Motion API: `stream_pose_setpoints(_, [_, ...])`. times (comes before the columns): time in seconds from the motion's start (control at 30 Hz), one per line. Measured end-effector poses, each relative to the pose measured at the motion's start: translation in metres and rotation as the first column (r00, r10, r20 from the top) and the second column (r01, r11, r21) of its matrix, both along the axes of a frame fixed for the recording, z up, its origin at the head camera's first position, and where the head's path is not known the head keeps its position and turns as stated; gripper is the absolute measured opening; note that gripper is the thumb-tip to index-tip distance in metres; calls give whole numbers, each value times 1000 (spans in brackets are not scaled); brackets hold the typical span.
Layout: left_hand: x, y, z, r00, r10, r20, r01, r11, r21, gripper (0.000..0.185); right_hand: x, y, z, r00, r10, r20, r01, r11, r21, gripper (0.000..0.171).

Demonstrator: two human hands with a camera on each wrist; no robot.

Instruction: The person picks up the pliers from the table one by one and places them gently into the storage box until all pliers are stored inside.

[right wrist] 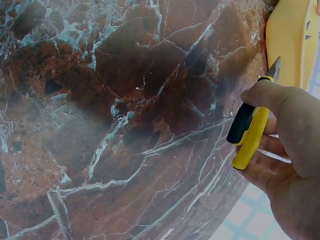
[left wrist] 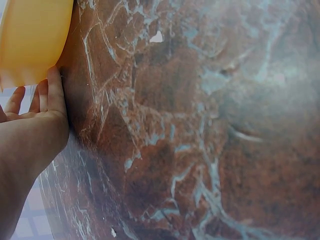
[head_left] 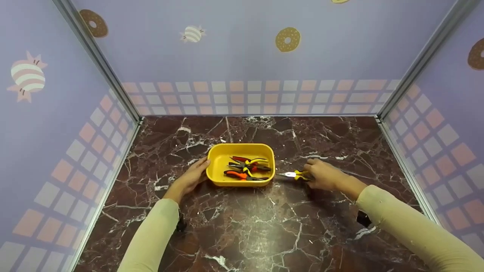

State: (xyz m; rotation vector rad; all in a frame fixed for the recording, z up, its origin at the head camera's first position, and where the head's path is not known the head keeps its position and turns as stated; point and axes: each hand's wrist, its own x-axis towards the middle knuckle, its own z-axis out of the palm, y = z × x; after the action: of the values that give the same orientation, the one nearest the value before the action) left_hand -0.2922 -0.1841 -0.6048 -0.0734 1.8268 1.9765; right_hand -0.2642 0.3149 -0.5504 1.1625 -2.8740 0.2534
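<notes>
A yellow plastic tub (head_left: 217, 170) stands mid-table with several pliers (head_left: 247, 164) lying in it, some with orange, red or yellow handles. My left hand (head_left: 191, 175) rests with extended fingers against the tub's left side; in the left wrist view its fingertips touch the lower wall. To the right of the tub, my right hand (head_left: 323, 174) grips yellow-and-black-handled pliers (right wrist: 254, 127) between thumb and fingers. Their metal jaws point left, close to the tub's right wall. The handles come out below the thumb in the right wrist view.
Dark red marble tabletop (head_left: 242, 226) with white veins lies under everything. Purple patterned panels (head_left: 245, 60) enclose the back and both sides, joined by grey metal corner posts. A dark device (head_left: 363, 218) sits at the right wrist.
</notes>
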Motion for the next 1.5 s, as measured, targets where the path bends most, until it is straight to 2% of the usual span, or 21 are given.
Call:
stream_pose_setpoints(0.67, [-1,1,-2,1000,9,10,-9,1000,15,64,-6,1,7,995,-94,38,95,995,-18,43])
stream_pose_setpoints(0.87, [-1,1,-3,1000,3,17,-3,1000,4,66,-11,4,9,991,-120,65,123,991,-45,38])
stream_pose_setpoints(1.1, [0,1,-1,1000,16,13,-16,1000,8,65,-18,7,9,992,-116,41,119,990,-74,36])
stream_pose_setpoints(1.33, [0,0,-1,1000,-2,10,2,1000,2,67,-24,8,7,992,-120,40,122,991,-62,35])
stream_pose_setpoints(1.5, [-1,-1,-1,1000,0,9,0,1000,-4,68,-32,9,8,990,-138,22,139,986,-89,35])
